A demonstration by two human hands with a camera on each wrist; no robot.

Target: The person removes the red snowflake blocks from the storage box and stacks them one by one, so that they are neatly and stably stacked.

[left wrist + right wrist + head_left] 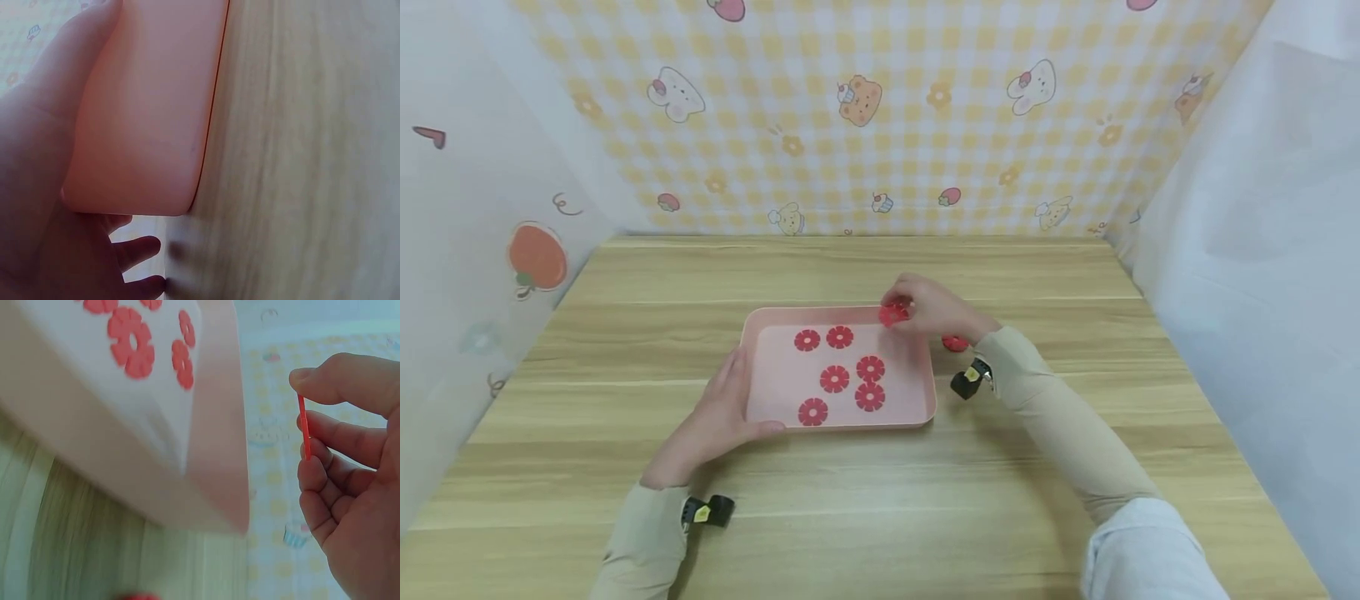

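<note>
A shallow pink tray (917, 408) lies on the table with several red notched toy discs (834, 379) in it, each with a small centre hole. At its front left corner my left hand (718, 417) rests against the tray, straight fingers along the left side and thumb along the front rim. My right hand (928, 307) pinches another red notched disc (305, 428) between thumb and fingers, over the tray's back right corner in the head view. Seen from the right wrist, that disc is edge-on.
One more red notched disc (955, 342) lies on the wooden table (865, 508) right of the tray, partly under my right wrist. A yellow checked backdrop (895, 150) stands behind the table, with white sheets (1262, 217) at both sides.
</note>
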